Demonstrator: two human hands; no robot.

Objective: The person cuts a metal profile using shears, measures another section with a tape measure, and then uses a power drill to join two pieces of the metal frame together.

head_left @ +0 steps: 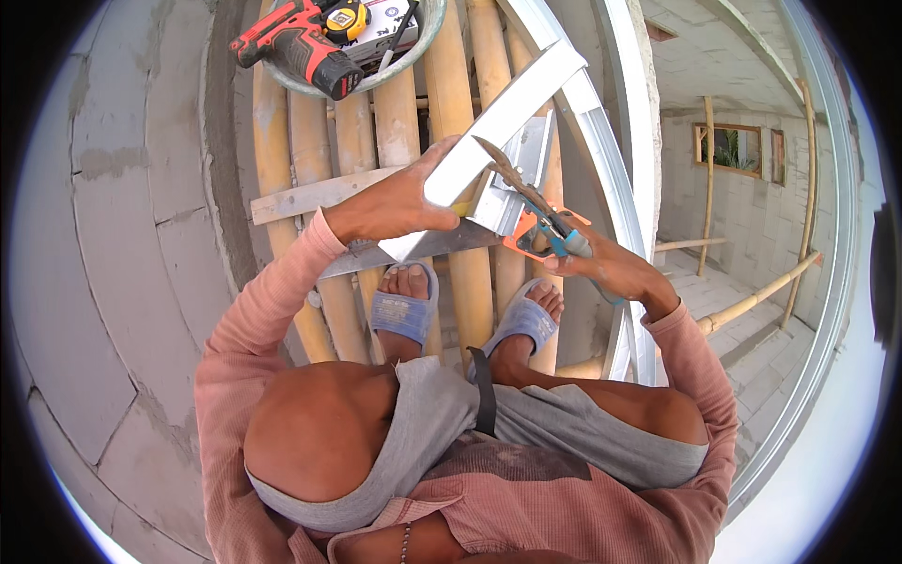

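My left hand [404, 199] is closed round a bright metal channel [507, 108], which slants from the upper right down toward my feet. In my right hand [611, 265] are tin snips [545, 209] with blue grips and brown, worn blades. The blades point up and left, beside the held channel. Under and beside them lies a shorter ribbed metal piece [526, 160]. What looks like a handsaw, with an orange handle [532, 242] and a grey blade [442, 244], lies across the bamboo below my hands. The snips and my fingers partly cover the orange handle.
Bamboo poles [451, 75] form the platform under my sandalled feet, with a wooden board [301, 197] across them. A basin [413, 58] holds a red cordless drill [310, 47] and a yellow tape measure [346, 21]. Long metal profiles [601, 150] stand right; a block wall [122, 216] rises left.
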